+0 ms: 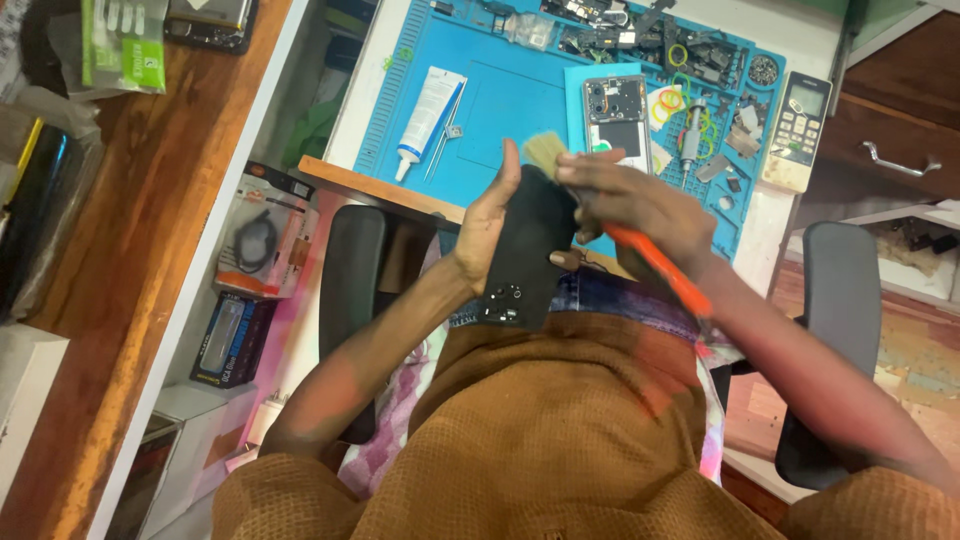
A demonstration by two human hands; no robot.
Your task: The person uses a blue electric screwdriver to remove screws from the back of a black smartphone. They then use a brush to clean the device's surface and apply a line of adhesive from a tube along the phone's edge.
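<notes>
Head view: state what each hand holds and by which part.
The left hand grips the black phone back cover along its left edge. The right hand holds an orange-handled brush near the bristle end.

The left hand (487,225) is gripping a black phone back cover (530,250), its fingers (508,170) lying along the cover's left edge. The right hand (630,205) is holding an orange-handled brush (655,262), whose bristles are sticking out just beyond the right fingertips (572,170), above the cover's top edge.

A wooden counter (150,200) ran along the left; a drawer unit (890,130) stood far right, beside a black chair armrest (840,330).
</notes>
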